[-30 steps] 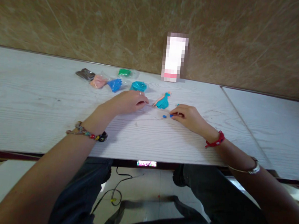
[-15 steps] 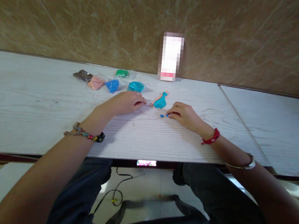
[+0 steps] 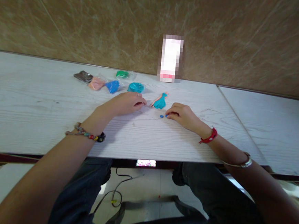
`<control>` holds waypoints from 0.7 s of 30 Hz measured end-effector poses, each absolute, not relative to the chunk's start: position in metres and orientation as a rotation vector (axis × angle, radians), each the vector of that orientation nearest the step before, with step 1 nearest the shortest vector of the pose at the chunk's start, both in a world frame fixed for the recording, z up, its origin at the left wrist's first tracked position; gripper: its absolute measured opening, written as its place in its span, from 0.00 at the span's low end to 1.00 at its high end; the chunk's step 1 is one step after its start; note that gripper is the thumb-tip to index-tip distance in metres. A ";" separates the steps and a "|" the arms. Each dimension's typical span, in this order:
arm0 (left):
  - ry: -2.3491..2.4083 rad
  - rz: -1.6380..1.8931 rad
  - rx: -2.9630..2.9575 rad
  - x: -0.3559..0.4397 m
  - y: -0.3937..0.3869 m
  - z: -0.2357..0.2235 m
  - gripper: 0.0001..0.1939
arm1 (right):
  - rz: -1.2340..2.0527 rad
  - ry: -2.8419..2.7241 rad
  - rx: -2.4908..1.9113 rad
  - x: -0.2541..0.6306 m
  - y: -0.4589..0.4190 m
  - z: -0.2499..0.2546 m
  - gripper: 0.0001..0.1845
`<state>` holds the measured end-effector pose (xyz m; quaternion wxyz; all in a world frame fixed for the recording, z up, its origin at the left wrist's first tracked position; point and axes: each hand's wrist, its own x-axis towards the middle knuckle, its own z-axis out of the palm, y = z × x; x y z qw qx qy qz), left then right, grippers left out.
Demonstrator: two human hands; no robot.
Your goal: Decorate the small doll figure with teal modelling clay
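A flat figure of turquoise and pale-pink clay (image 3: pixel 160 101) lies on the white table, between my two hands. My right hand (image 3: pixel 181 114) is closed in a pinch at the tabletop, its fingertips on a small piece of blue clay (image 3: pixel 166 116). Just left of those fingertips rests another small blue clay piece (image 3: pixel 161 116). On the figure's left, my left hand (image 3: pixel 131 103) has thumb and fingers pressed together close to the figure's pink edge. Whatever it may hold is too small to make out.
Behind my left hand lie clear bags of turquoise clay (image 3: pixel 136 87), blue clay (image 3: pixel 112 86), pink clay (image 3: pixel 97 83) and green clay (image 3: pixel 122 74), beside a dark packet (image 3: pixel 83 76). A blurred-out phone-like panel (image 3: pixel 170 58) leans on the brown wall (image 3: pixel 94 24).
My right hand has shifted very slightly left with the blue piece at its fingertips. My left hand and the figure look unchanged.
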<state>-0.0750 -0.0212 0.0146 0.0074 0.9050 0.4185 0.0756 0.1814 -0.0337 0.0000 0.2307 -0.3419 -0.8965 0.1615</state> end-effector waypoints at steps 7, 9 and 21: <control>1.326 0.249 2.811 -0.075 -0.022 0.013 0.18 | 0.501 -2.305 -0.999 0.183 -0.033 0.003 0.05; 1.350 0.324 2.777 -0.075 -0.022 0.012 0.17 | 0.489 -2.141 -1.058 0.186 -0.026 0.008 0.06; 1.589 0.482 2.154 -0.025 0.018 0.027 0.15 | 1.258 -1.686 -1.358 0.169 0.055 0.028 0.16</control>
